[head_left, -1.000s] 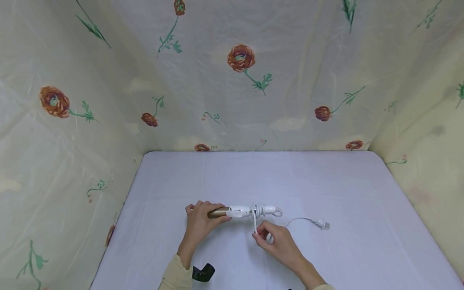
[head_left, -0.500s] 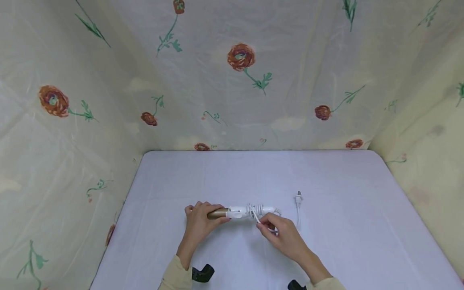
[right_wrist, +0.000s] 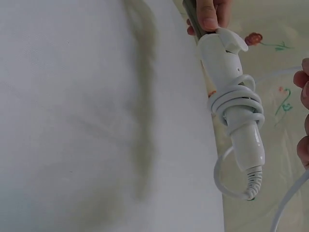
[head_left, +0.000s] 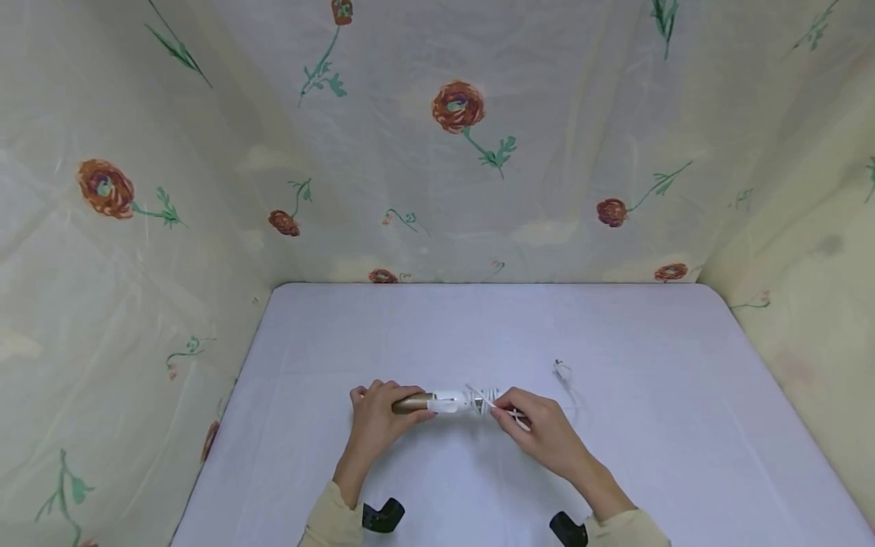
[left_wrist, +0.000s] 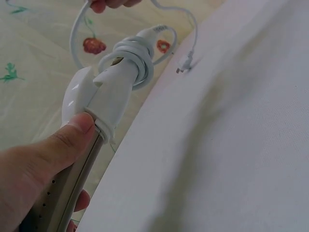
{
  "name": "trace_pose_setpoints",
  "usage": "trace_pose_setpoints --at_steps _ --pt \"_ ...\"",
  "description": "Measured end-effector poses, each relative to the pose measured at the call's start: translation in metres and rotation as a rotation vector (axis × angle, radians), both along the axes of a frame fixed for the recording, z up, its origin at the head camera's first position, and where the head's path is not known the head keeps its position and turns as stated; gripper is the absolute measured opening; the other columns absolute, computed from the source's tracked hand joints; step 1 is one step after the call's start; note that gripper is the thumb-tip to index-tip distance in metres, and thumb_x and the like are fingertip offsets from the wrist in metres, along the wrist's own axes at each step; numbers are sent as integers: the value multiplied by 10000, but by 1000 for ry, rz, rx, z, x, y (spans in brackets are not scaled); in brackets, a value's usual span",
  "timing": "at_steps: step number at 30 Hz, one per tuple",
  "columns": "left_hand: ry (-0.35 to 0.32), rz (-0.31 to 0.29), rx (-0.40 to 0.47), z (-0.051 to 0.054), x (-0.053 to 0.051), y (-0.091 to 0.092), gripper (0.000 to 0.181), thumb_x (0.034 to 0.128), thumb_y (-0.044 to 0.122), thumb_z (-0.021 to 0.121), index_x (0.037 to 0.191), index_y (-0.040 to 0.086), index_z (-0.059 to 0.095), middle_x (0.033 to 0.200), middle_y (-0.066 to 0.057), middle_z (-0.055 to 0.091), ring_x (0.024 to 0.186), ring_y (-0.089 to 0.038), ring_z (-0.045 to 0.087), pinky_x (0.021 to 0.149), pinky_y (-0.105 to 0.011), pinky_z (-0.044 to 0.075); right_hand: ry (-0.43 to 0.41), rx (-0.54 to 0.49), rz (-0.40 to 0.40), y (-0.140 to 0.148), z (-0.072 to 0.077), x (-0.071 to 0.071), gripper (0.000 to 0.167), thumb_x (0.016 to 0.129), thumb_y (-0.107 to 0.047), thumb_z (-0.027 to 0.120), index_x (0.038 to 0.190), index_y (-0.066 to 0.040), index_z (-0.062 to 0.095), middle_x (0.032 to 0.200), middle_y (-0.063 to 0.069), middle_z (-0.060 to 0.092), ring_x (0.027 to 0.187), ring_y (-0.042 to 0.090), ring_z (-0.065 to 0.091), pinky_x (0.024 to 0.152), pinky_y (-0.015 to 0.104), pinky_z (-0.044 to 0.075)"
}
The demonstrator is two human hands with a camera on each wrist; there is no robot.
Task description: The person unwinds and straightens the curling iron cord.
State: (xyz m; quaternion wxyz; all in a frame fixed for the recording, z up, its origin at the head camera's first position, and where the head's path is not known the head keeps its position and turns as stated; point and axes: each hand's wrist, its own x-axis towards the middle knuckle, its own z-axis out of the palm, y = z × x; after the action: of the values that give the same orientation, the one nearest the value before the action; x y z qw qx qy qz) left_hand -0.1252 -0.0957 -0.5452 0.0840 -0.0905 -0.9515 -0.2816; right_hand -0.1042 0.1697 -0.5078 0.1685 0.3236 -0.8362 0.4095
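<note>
A hair iron has a white handle [head_left: 447,401] [left_wrist: 112,92] [right_wrist: 219,58] and a bronze barrel [head_left: 410,403] [left_wrist: 65,191]. My left hand [head_left: 376,418] [left_wrist: 43,164] grips the barrel, thumb along its side. White cord [left_wrist: 140,58] [right_wrist: 239,104] loops several times round the handle. My right hand [head_left: 547,437] pinches the cord's loose part near the handle's right end; in the right wrist view only its fingertips [right_wrist: 304,92] show at the edge. The plug [head_left: 562,371] [left_wrist: 184,63] hangs at the cord's end, beyond the right hand.
A white-covered table [head_left: 656,365] lies under the hands, with floral sheeting [head_left: 383,152] behind it and at both sides. Black devices [head_left: 383,516] [head_left: 569,529] sit by both wrists, next to the beige sleeves.
The right hand has moved up and to the right, drawing the cord toward the handle's right end. The plug has swung from the right to a spot above that hand. The left hand stays put.
</note>
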Motion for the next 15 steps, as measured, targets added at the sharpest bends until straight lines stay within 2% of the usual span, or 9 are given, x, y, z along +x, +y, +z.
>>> trace_pose_setpoints --at_steps 10,15 --pt "-18 -38 18 3 2 -2 448 667 563 752 1022 290 734 830 92 687 781 -99 507 861 -468 234 36 70 -31 9 13 -21 136 829 -36 700 880 -149 644 756 -109 612 603 -37 406 515 157 383" --pt "-9 -69 36 3 2 -4 425 670 566 750 1006 306 734 830 111 687 774 -78 500 874 -454 238 51 86 -37 12 15 -29 155 814 -28 708 891 -147 646 786 -74 646 634 -25 437 544 179 407"
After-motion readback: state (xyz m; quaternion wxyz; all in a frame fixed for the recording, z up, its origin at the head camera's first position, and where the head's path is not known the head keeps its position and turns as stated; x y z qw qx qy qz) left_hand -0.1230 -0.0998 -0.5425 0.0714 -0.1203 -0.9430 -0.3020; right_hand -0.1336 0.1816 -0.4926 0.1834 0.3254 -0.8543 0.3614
